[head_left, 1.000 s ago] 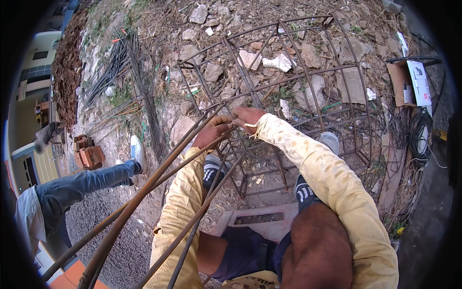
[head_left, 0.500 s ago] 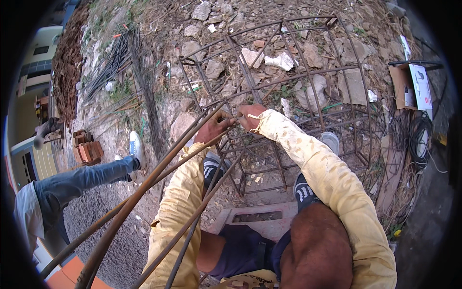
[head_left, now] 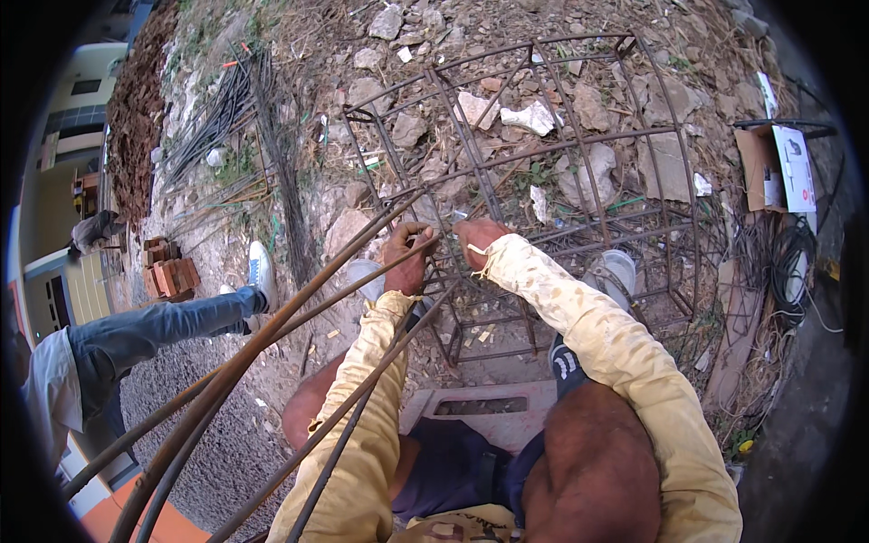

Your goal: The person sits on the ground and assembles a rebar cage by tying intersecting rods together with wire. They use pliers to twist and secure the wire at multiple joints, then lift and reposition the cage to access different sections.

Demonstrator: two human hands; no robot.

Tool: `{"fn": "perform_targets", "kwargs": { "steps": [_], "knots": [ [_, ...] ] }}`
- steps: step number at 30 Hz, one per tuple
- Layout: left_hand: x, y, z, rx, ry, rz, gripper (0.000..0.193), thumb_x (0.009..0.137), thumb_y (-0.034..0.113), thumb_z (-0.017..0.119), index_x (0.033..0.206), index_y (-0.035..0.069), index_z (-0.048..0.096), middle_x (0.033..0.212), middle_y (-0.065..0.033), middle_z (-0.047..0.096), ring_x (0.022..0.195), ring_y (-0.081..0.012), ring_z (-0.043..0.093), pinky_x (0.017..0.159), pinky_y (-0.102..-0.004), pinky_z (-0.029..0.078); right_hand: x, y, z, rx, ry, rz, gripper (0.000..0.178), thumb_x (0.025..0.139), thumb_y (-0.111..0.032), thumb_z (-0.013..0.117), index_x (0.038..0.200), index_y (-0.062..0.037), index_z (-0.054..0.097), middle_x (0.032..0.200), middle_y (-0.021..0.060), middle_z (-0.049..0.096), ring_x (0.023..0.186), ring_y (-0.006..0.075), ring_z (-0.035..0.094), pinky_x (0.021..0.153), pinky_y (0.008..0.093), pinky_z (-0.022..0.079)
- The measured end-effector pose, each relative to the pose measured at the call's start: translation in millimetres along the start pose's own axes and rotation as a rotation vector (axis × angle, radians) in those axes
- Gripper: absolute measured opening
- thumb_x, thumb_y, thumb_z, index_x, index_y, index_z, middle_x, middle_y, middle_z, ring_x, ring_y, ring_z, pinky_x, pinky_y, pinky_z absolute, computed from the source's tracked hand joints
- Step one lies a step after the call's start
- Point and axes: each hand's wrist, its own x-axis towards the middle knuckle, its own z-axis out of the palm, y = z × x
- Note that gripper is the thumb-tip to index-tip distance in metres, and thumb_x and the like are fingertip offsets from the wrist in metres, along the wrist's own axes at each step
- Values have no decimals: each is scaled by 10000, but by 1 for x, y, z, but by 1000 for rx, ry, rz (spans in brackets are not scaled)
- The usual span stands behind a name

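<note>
A cage of rusty steel bars stands in front of me. My left hand is at its near left corner, among long bars that slant up from the lower left. Its fingers are bent and pinched together near a bar's end; what sits between the fingertips is too small to make out. Close by on the right, my right hand is also closed, fingertips turned toward the left hand, beside an upright of the cage. Whatever it pinches is hidden. A small gap separates the two hands.
Rubble lies under and beyond the cage. Whitish round containers stand near the cage. At left are a person's jeans-clad leg, stacked bricks and a rod pile. A cardboard box and coiled cable are at right.
My hands have drawn slightly apart, the left one lower with its forearm swung inward. My left knee has come into view beside that sleeve, and the slanting bars have shifted a little.
</note>
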Motion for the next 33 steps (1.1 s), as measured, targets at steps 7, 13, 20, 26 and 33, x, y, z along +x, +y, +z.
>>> {"fn": "perform_targets", "kwargs": {
  "steps": [7, 13, 20, 26, 33],
  "knots": [
    [19, 32, -13, 129, -222, -35, 222, 914, 210, 677, 976, 2, 632, 834, -42, 650, 746, -97, 599, 658, -262, 501, -6, -24, -13, 58, -61, 206, 273, 831, -101, 545, 1094, -38, 582, 996, 266, 653, 988, 441, 627, 859, 528, 490],
    [22, 25, -13, -9, -260, -62, 181, 938, 183, 638, 1015, 26, 592, 929, -55, 677, 830, -131, 654, 724, -263, 544, 20, -25, -11, 75, -48, 309, 229, 854, -102, 548, 1065, -13, 571, 1071, 269, 624, 1082, 433, 591, 908, 498, 480],
    [18, 26, -17, -140, -278, -221, 169, 949, 192, 619, 1013, 43, 570, 957, -51, 667, 830, -137, 647, 675, -291, 573, 46, -18, 13, 115, 220, 232, 194, 817, -75, 583, 988, 16, 578, 1035, 283, 630, 1012, 449, 610, 854, 516, 490],
    [20, 35, -15, -18, -274, -268, 194, 949, 227, 620, 1028, 58, 568, 970, -50, 666, 839, -130, 641, 657, -297, 578, 66, 10, 25, 97, -23, 123, 226, 808, -111, 595, 1007, -10, 631, 947, 272, 654, 929, 438, 639, 788, 494, 498],
    [18, 33, -14, -155, -241, -384, 189, 956, 222, 605, 1040, 63, 545, 1002, -66, 656, 863, -160, 648, 714, -364, 612, 40, -4, 10, 184, -157, 125, 467, 761, -161, 653, 1178, 19, 544, 1113, 267, 622, 1066, 413, 601, 910, 446, 487]
  ]
}}
